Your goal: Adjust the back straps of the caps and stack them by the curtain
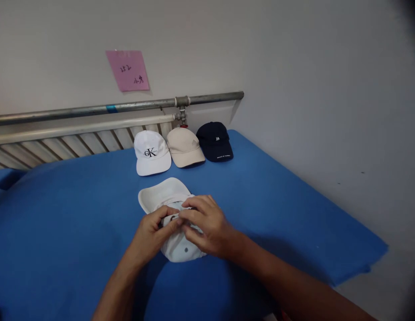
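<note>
A white cap (162, 194) lies upside down on the blue cloth (70, 214), its brim pointing away from me. My left hand (154, 232) and my right hand (205, 223) both pinch the cap's back strap area, fingers closed on the fabric. The crown (178, 252) bulges out below my fingers toward me.
Three caps stand in a row at the far edge: a white one with a black logo (151, 153), a beige one (184, 147) and a dark navy one (215, 141). Behind them run a radiator (60, 145) and a metal pipe (127, 106). A pink note (128, 70) hangs on the wall.
</note>
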The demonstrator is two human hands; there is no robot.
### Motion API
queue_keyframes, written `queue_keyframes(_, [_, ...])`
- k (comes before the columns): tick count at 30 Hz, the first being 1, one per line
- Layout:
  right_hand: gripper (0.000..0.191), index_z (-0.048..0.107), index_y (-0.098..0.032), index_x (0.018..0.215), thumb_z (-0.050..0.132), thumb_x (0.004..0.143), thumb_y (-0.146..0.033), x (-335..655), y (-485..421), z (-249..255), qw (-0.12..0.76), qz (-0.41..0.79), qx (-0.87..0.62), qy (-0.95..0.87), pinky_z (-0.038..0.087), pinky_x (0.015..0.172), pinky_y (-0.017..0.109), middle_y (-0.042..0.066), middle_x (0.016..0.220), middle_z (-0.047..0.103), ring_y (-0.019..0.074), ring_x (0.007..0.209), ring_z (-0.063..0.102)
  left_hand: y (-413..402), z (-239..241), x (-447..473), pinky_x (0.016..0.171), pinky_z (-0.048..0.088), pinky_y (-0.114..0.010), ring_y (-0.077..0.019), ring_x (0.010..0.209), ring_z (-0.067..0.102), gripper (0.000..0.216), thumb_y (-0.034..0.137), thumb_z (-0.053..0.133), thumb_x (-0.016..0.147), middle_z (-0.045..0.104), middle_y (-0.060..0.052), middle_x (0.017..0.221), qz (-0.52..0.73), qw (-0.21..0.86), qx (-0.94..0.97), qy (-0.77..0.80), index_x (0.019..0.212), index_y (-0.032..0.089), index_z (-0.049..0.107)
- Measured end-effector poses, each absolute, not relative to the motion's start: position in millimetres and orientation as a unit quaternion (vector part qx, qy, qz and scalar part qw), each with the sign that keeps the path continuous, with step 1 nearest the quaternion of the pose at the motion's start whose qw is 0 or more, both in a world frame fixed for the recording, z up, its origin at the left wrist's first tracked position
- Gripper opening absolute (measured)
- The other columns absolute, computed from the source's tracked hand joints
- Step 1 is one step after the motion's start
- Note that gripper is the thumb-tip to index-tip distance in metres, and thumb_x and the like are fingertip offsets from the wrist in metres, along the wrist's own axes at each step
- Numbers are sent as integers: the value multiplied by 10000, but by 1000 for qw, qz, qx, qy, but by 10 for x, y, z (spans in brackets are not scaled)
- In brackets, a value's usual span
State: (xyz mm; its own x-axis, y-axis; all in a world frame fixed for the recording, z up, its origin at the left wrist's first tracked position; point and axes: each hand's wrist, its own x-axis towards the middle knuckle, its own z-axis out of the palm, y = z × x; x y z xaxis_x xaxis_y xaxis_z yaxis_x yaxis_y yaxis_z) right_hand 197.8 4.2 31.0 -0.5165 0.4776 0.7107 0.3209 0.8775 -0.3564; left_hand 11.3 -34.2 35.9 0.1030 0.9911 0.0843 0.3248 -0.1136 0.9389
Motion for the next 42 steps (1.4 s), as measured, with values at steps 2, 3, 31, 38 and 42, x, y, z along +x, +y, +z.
queue_keyframes(2, [167,626,-192,988,564,837,-156,1973,47,288,418,69,-227,-877,423,804,373,82,998,639,210,930,570,-350,385,106,664,468,-267,-180,747,605,208,374,639,818,700,-28,822,401,437,617,517,894,198,719])
queue_keyframes(3, [162,628,-189,982,561,840,-151,1972,55,277,414,62,-227,-879,416,796,370,79,985,644,207,918,571,-354,394,95,668,469,-270,-184,760,608,222,375,631,825,703,-30,838,394,454,616,509,935,203,721])
queue_keyframes(31, [117,652,-201,867,581,781,-166,2080,163,346,419,522,-237,-704,434,912,346,40,1000,657,177,991,598,-360,444,48,743,436,-255,-158,813,590,104,226,596,827,672,-7,874,340,481,638,496,888,200,676])
queue_keyframes(38, [154,666,-185,824,568,735,-107,2113,174,365,345,437,-273,-784,461,739,271,1,797,663,132,750,600,-365,440,19,709,457,-236,-148,784,603,134,280,682,777,678,0,844,370,518,578,511,891,210,692])
queue_keyframes(42, [134,659,-179,806,541,767,-132,2075,163,324,355,455,-274,-770,460,681,240,-1,766,656,117,702,592,-349,430,70,818,467,-273,-181,905,636,150,281,704,760,721,-16,935,394,459,617,503,900,237,730])
